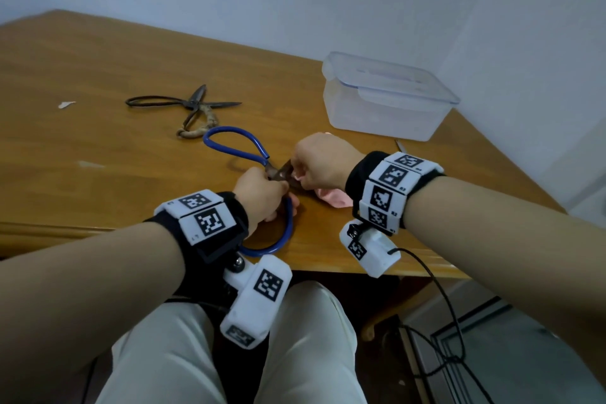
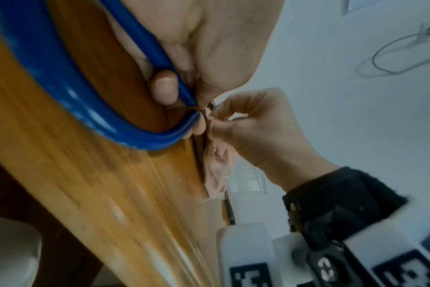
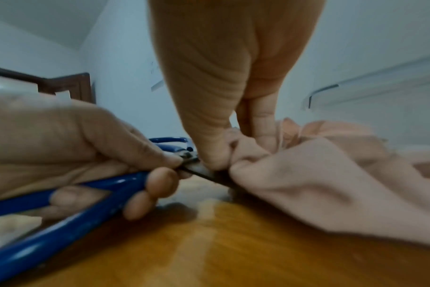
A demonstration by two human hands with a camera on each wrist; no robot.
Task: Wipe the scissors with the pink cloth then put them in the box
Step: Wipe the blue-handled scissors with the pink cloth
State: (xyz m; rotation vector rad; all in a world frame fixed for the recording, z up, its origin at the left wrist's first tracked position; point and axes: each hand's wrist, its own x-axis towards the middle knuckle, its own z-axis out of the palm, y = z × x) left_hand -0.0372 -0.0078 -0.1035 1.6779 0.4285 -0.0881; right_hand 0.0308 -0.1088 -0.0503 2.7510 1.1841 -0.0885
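- Two pairs of scissors on the wooden table (image 1: pixel 98 69): blue-handled scissors (image 1: pixel 229 141) in my grip, and old dark scissors (image 1: pixel 188 103) lying untouched, on the far side of the blue pair from me.
- One pink cloth (image 1: pixel 334 198), one clear plastic box (image 1: pixel 387 97) with its lid on; box sits well apart from the blue pair, toward the wall.
- Blue-handled scissors: long axis runs from handle loops on my left to blades on my right; blades point toward my right hand and go into the cloth. One loop reaches away toward the old dark scissors, the other curves back to me.
- Left hand (image 1: pixel 259 195): fingers curled round the blue handles just beside the pivot, firm hold.
- Right hand (image 1: pixel 319 162): thumb and fingers pinch the pink cloth bunched around the blade right by the pivot; rest of the cloth trails onto the table.
- Both hands nearly touching at the pivot.
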